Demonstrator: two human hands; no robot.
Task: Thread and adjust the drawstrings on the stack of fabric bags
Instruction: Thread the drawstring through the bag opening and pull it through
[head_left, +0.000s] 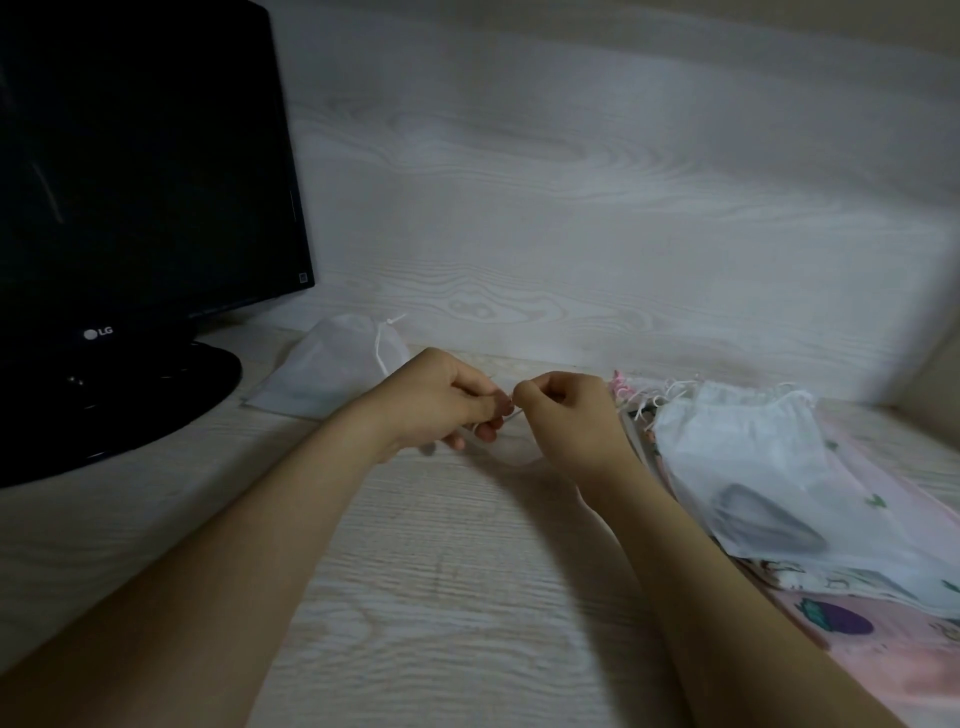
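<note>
Both hands meet over the middle of the pale wood-grain surface (441, 597), raised a little above it. The left hand (441, 402) has its fingers curled in, thumb and forefinger pressed together at the tip. The right hand (569, 415) is curled the same way, and its pinching fingertips almost touch those of the left. Between the two pinches runs a short length of thin white drawstring (515, 414) (it is faint and slightly blurred, so how far it goes into either palm cannot be told).

The stack of fabric bags (883, 649) lies on the right side of the surface, just beside the right wrist. Pink patterned bags sit at the bottom with frayed cord ends sticking out at the far edge. A white bag (748, 447) lies on top with its mouth gathered.

A single white bag (332, 371) lies apart on the far left of the surface, beyond the left hand, its white cord (382, 348) trailing across it. It rests just beside the base of a dark monitor (145, 156). A pale wood-grain wall panel (571, 182) rises behind everything.
</note>
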